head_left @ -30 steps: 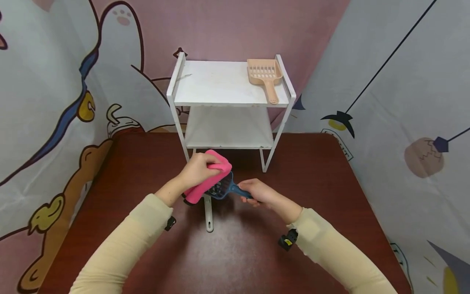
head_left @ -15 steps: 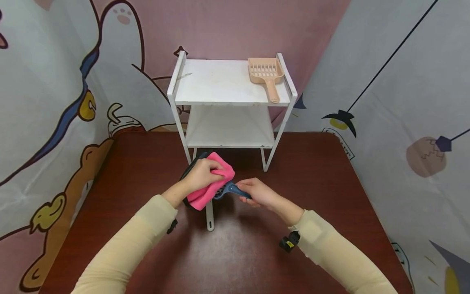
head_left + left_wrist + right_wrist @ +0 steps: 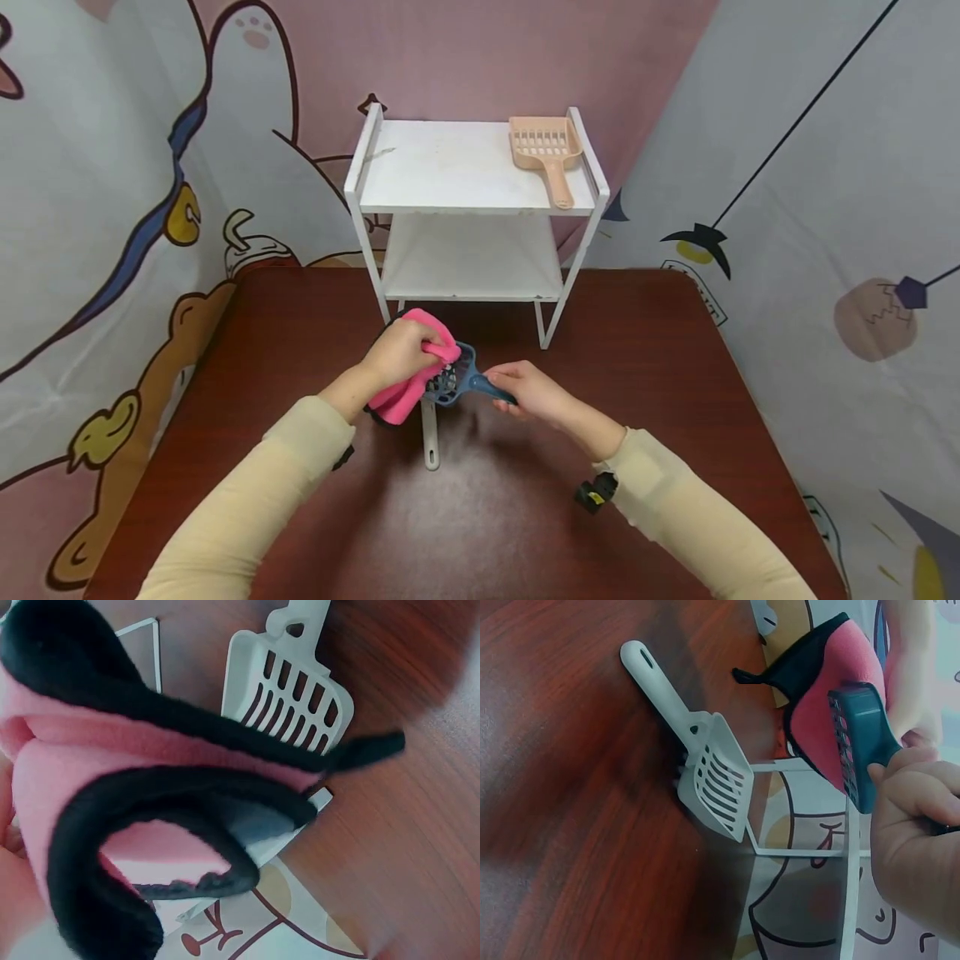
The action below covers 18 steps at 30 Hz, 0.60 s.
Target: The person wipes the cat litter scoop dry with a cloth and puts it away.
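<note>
My left hand (image 3: 401,352) grips a pink cloth (image 3: 396,403) with black edging, bunched and folded. The cloth lies against the slotted head of a blue litter scoop (image 3: 465,385), partly covering it in the head view. My right hand (image 3: 531,395) holds this scoop by its handle, above the table. In the right wrist view, the scoop (image 3: 866,724) overlaps the pink cloth (image 3: 810,724). Below them on the table lies a pale grey litter scoop (image 3: 664,694). Its handle (image 3: 431,442) points toward me, while the cloth and blue scoop hide its head in the head view.
A white two-tier shelf (image 3: 450,167) stands at the back of the brown table (image 3: 480,517). On its top right lies a beige litter scoop (image 3: 546,154). Cartoon-printed cloth walls (image 3: 787,250) surround the table.
The pink cloth first moved right over the blue scoop's head, then back left, uncovering more of it. My right hand keeps the scoop nearly still.
</note>
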Each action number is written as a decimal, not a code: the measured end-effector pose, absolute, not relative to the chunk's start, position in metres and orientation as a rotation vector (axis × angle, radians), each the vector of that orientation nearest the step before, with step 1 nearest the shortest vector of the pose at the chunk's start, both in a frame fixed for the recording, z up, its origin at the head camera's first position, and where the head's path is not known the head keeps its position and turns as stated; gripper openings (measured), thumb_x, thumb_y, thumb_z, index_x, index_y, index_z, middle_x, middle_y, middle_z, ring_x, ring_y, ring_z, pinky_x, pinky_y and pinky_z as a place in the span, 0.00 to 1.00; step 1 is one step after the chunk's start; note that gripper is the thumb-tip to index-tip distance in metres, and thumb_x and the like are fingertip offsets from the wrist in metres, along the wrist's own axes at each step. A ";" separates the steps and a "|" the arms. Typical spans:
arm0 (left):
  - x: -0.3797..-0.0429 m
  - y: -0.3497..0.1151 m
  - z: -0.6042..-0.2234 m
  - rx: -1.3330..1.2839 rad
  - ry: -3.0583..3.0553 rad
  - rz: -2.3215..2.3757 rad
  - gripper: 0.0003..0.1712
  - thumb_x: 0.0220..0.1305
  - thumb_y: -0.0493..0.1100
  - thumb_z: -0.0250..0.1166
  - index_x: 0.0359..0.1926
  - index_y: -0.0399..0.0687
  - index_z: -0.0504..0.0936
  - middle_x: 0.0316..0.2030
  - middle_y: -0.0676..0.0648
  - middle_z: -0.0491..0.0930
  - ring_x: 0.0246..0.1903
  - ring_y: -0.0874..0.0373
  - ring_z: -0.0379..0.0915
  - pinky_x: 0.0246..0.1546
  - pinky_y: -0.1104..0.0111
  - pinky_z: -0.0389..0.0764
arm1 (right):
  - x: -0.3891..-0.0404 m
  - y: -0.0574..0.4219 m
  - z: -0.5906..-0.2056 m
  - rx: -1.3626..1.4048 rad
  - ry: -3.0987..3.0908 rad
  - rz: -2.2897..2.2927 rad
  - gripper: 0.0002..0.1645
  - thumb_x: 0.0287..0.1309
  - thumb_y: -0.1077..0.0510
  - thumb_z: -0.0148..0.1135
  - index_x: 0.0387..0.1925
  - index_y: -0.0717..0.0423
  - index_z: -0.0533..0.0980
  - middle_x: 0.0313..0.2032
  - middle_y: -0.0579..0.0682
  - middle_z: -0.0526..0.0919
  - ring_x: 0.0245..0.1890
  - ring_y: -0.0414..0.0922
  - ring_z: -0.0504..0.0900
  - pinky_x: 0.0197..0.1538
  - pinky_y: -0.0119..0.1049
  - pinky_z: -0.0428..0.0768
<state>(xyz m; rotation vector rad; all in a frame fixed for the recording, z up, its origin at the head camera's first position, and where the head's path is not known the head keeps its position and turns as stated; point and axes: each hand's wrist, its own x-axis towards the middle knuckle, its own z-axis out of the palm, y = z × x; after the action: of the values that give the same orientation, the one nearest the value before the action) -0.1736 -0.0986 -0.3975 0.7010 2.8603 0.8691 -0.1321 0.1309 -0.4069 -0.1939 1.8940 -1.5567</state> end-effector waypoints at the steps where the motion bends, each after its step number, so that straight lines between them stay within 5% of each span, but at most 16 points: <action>1: -0.173 -0.099 -0.396 0.692 2.876 0.867 0.02 0.53 0.33 0.66 0.30 0.40 0.85 0.25 0.48 0.82 0.23 0.60 0.67 0.26 0.72 0.68 | -0.132 0.132 -0.406 -0.198 1.896 -1.558 0.21 0.72 0.57 0.39 0.52 0.69 0.71 0.16 0.46 0.69 0.09 0.35 0.57 0.16 0.24 0.56; 18: -0.184 -0.172 -0.389 0.223 2.916 1.393 0.11 0.55 0.40 0.68 0.38 0.36 0.84 0.34 0.38 0.84 0.24 0.60 0.69 0.24 0.76 0.70 | -0.141 0.159 -0.409 -0.252 1.714 -1.640 0.22 0.72 0.56 0.36 0.53 0.72 0.64 0.16 0.43 0.69 0.08 0.34 0.57 0.15 0.25 0.56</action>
<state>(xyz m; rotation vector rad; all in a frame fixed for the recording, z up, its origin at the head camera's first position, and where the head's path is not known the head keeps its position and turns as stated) -0.1842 -0.1719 -0.3887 0.2230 2.9160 1.3929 -0.1411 0.1594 -0.4090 -0.2517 1.7142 -1.6405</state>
